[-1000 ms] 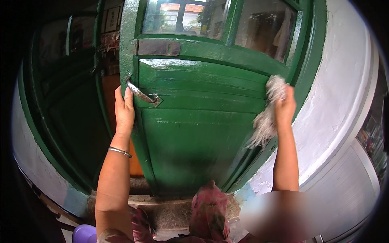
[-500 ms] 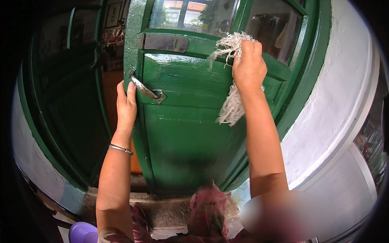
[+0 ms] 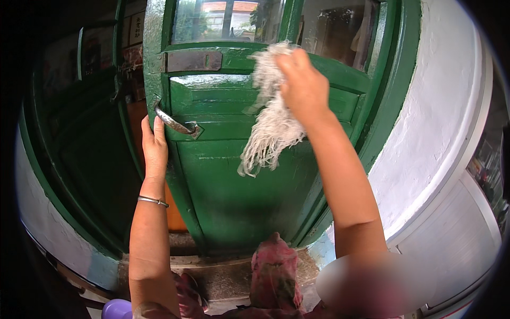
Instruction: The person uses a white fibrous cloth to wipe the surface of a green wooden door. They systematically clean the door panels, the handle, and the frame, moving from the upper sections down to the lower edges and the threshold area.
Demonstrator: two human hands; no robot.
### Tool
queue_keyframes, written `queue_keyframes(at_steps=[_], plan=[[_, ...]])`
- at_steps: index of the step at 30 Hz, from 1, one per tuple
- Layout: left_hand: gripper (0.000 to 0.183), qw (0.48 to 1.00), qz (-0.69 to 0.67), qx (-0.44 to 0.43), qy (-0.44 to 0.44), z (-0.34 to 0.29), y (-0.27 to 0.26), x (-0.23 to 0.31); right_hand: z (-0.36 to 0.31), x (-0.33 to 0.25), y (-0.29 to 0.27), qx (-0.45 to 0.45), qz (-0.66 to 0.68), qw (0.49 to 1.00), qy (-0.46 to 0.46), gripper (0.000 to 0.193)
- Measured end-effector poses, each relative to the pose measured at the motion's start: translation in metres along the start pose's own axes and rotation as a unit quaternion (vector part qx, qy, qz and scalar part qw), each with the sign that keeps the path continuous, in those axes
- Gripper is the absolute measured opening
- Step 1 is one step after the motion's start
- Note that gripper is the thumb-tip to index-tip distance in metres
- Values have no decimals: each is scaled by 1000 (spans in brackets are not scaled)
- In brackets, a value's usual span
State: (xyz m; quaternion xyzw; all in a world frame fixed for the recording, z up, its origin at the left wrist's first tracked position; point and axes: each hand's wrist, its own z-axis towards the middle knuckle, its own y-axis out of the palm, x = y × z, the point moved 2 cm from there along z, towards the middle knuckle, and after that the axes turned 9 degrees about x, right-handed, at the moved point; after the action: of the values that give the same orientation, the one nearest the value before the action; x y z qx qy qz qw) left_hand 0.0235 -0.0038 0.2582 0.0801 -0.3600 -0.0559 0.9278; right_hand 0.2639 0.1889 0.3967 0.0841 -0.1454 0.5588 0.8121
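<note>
A green wooden door (image 3: 239,196) with glass panes at its top stands in front of me. My right hand (image 3: 304,85) is closed on a shaggy off-white rag (image 3: 273,125), its strands hanging down across the door's middle rail. At the door's left edge, my left hand (image 3: 155,146) grips the wood just below a worn metal pull handle (image 3: 175,121). Its thumb and a finger show; the other fingers are hidden behind the edge. A dark metal hasp plate (image 3: 194,61) is fixed above the handle.
Another green door leaf (image 3: 87,154) stands at the left beside a dark doorway. A white wall (image 3: 419,127) flanks the frame at the right, with a grey metal panel (image 3: 451,239) below it. Beneath the door lies a stone step (image 3: 223,279); a purple plastic thing (image 3: 117,309) is at lower left.
My right hand has moved left with the rag, which now swings down and left. The left hand keeps its hold on the door's edge. The whole view has shifted slightly.
</note>
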Motion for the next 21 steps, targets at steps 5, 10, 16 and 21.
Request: queue_keyframes(at_steps=[5,10,16,21], plan=[[43,1000,-5,-23,12,2,0,-9,-41,70,-34,32,-86,991,94,45],[40,999,-26,-17,11,-2,5,6,-78,166,-66,121,-77,954,264,35],[39,999,-46,-21,0,-3,4,-2,-47,85,-30,93,-88,988,87,36],[42,998,-60,-14,-15,-2,4,8,2,17,-3,57,-69,994,70,44]])
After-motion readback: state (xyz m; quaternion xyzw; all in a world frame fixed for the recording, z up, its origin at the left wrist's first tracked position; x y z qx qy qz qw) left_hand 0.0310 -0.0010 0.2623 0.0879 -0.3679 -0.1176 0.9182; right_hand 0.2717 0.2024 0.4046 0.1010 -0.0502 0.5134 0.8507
